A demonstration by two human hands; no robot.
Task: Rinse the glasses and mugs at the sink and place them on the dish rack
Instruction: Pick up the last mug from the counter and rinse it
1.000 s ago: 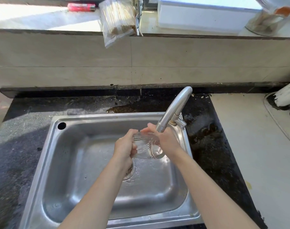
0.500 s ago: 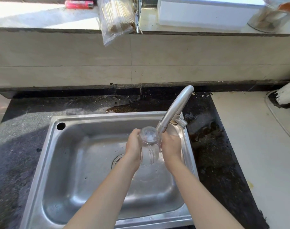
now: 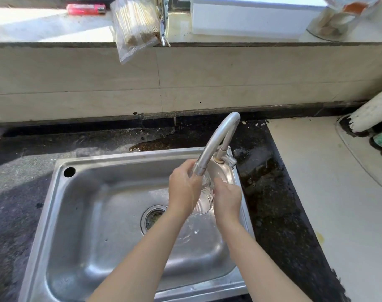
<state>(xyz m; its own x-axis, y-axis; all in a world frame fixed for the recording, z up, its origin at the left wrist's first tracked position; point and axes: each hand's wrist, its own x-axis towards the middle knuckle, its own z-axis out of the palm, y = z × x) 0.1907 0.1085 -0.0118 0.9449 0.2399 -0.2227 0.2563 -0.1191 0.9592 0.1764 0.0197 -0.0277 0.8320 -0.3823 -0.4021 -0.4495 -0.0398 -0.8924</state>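
A clear glass is held between both hands right under the spout of the curved metal faucet, over the right part of the steel sink. My left hand wraps its left side and my right hand presses its right side. The glass stands roughly upright, its open rim pointing down toward me. The faucet's end and my fingers hide its far end. No dish rack shows in this view.
The drain lies left of the glass. Dark wet counter borders the sink; a pale surface lies to the right. On the ledge behind sit a red lighter, a plastic bag of sticks and a white box.
The glass went from lying on its side to held upright, then rose closer under the spout. Both hands shifted up and right with it, uncovering the drain.
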